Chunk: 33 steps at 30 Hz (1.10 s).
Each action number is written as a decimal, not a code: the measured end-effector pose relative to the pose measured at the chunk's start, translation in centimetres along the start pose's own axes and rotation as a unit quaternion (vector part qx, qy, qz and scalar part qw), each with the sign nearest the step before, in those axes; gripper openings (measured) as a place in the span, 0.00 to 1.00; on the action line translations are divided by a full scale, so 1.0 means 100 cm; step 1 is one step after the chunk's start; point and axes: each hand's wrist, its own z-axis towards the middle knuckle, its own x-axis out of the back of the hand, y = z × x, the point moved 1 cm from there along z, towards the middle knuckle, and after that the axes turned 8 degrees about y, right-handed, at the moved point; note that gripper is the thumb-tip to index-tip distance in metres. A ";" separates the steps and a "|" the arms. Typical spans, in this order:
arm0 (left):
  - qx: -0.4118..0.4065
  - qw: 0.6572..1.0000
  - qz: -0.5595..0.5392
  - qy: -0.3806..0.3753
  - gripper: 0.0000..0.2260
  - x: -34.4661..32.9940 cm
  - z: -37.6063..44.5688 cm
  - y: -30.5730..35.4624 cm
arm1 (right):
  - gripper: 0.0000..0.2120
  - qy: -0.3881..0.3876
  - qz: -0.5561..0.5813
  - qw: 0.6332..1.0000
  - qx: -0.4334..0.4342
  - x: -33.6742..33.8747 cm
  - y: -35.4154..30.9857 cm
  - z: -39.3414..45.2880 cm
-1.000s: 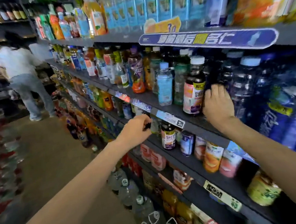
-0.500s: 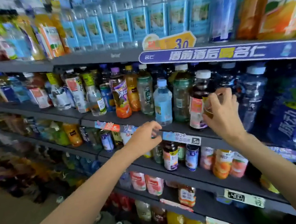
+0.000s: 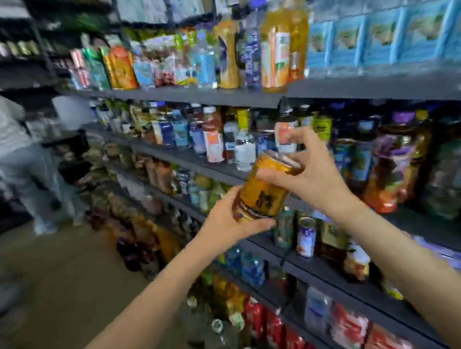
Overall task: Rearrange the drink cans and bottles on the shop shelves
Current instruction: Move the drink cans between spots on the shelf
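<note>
An orange drink can point(image 3: 264, 188) with dark print is tilted in the air in front of the middle shelf point(image 3: 223, 172). My right hand point(image 3: 308, 178) grips its upper end from the right. My left hand point(image 3: 228, 219) holds its lower end from underneath, fingers curled round the base. Behind the can stand rows of bottles point(image 3: 214, 136) on the middle shelf. Small cans point(image 3: 305, 236) stand on the shelf below. The frame is motion-blurred, so labels cannot be read.
Dark shelves run from near right to far left, packed with bottles. Blue-labelled water bottles point(image 3: 379, 36) fill the top shelf. Large water jugs point(image 3: 220, 341) stand on the floor. A person point(image 3: 10, 156) in a white top stands in the aisle at left.
My right hand has pulled the orange can off the middle shelf, and my left hand has left the shelf edge and taken its base. The view has swung left and down.
</note>
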 end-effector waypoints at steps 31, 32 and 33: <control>0.016 0.971 0.139 0.196 0.02 0.695 0.457 -0.313 | 0.26 0.105 0.080 0.991 -0.003 -0.662 0.043 0.486; 0.005 0.972 0.151 0.180 0.02 0.704 0.470 -0.324 | 0.26 0.103 0.066 0.992 -0.001 -0.675 0.048 0.498; -0.007 0.972 0.172 0.158 0.02 0.713 0.484 -0.335 | 0.27 0.102 0.057 0.993 0.000 -0.689 0.052 0.510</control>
